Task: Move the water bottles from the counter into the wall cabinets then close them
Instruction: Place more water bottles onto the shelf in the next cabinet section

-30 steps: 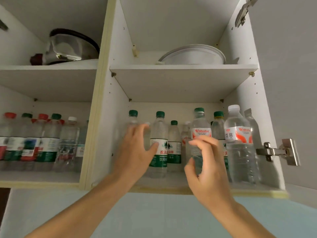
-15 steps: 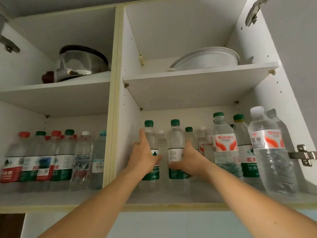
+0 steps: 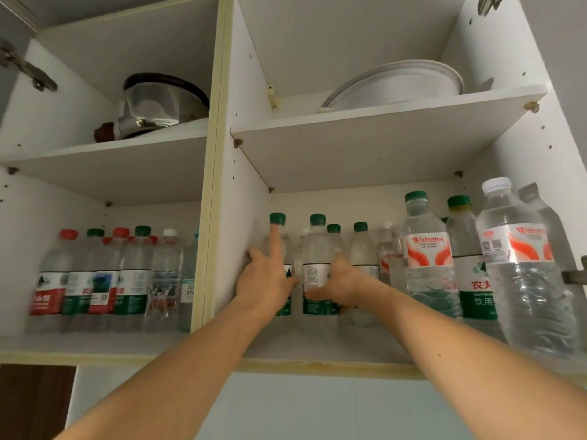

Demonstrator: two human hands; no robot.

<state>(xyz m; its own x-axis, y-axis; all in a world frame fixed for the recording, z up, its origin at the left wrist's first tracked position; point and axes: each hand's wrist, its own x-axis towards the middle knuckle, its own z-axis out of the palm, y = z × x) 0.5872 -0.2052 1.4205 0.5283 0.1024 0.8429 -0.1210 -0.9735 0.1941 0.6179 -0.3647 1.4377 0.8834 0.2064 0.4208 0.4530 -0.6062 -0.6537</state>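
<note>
The lower shelf [image 3: 317, 354] of the right wall cabinet holds several clear water bottles. My left hand [image 3: 265, 281] presses on the leftmost green-capped bottle [image 3: 277, 218], next to the cabinet's side wall, with its index finger straight up along the neck. My right hand [image 3: 344, 285] grips the second green-capped bottle [image 3: 317, 249]: the thumb crosses its label and the fingers reach behind it. Both bottles stand upright, deep on the shelf. More bottles stand to the right, among them a Wahaha bottle [image 3: 427, 258] and a large white-capped bottle [image 3: 524, 265] at the front edge.
The left cabinet's lower shelf is packed with a row of red- and green-capped bottles [image 3: 104, 281]. On the upper shelves sit a metal pot [image 3: 158, 106] on the left and white dishes [image 3: 397, 84] on the right. Door hinges [image 3: 575, 274] stick out at the right edge.
Both hands have reached deeper into the right cabinet, from the front of the shelf to the two leftmost bottles. The camera has moved closer and tilted up.
</note>
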